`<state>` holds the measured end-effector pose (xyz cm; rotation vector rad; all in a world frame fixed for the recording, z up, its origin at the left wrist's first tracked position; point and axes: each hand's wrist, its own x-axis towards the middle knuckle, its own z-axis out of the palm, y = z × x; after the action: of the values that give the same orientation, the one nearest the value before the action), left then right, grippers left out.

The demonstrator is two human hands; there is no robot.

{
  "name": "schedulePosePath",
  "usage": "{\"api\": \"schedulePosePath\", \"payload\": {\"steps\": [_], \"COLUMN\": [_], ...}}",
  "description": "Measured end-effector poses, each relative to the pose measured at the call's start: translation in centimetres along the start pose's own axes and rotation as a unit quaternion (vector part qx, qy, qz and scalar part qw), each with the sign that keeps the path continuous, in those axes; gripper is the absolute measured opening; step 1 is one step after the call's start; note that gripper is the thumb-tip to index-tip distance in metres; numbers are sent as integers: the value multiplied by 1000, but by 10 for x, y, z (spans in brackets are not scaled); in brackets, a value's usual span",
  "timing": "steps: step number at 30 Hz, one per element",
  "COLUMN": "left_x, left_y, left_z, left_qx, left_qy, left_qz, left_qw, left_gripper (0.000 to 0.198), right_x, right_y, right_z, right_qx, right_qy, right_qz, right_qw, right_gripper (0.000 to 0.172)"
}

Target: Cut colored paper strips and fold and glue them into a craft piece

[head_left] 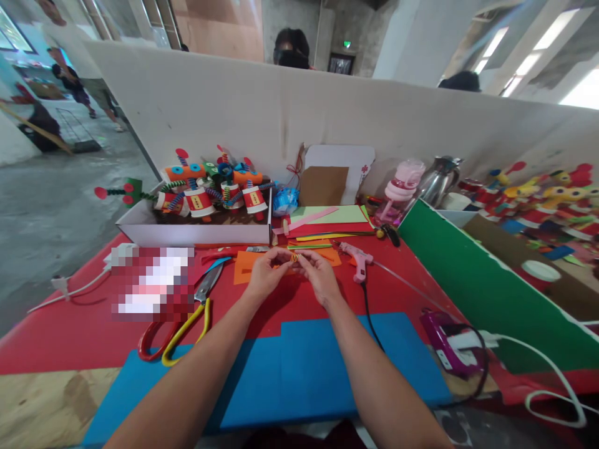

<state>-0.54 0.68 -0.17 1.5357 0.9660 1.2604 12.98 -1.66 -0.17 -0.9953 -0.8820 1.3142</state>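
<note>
My left hand (269,272) and my right hand (319,274) meet over the middle of the red table top. Between their fingertips is a small coiled spring (294,257), yellowish with dark stripes, and both hands pinch it. Its material is too small to tell. Beneath and beside the hands lie orange paper sheets (242,269). A pink glue gun (361,262) rests to the right of my right hand. Large scissors (206,290) with red and yellow handles lie to the left of my left hand.
A white box (196,234) at the back left holds several paper-cup figures (199,202). Coloured paper (332,216), a pink bottle (403,187) and a metal jug (437,181) stand behind. Blue boards (322,374) cover the front. A green panel (491,293) and purple power strip (449,343) are right.
</note>
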Motion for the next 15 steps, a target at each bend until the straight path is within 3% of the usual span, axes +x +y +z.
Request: {"api": "schedulePosePath", "payload": {"steps": [7, 12, 15], "left_x": [2, 0, 0], "left_y": [-4, 5, 7], "left_z": [-2, -4, -4], "left_qx": [-7, -108, -111], "left_qy": [14, -9, -11], "left_qz": [10, -42, -75], "left_qw": [1000, 993, 991], "left_gripper": [16, 29, 30], "right_x": [0, -1, -2], "right_y": [-4, -6, -6], "right_z": [-1, -2, -2], "right_qx": [-34, -87, -105], "right_qy": [12, -3, -18], "right_qz": [-47, -72, -86], "right_qw": [998, 994, 991], "right_gripper": [27, 24, 23]}}
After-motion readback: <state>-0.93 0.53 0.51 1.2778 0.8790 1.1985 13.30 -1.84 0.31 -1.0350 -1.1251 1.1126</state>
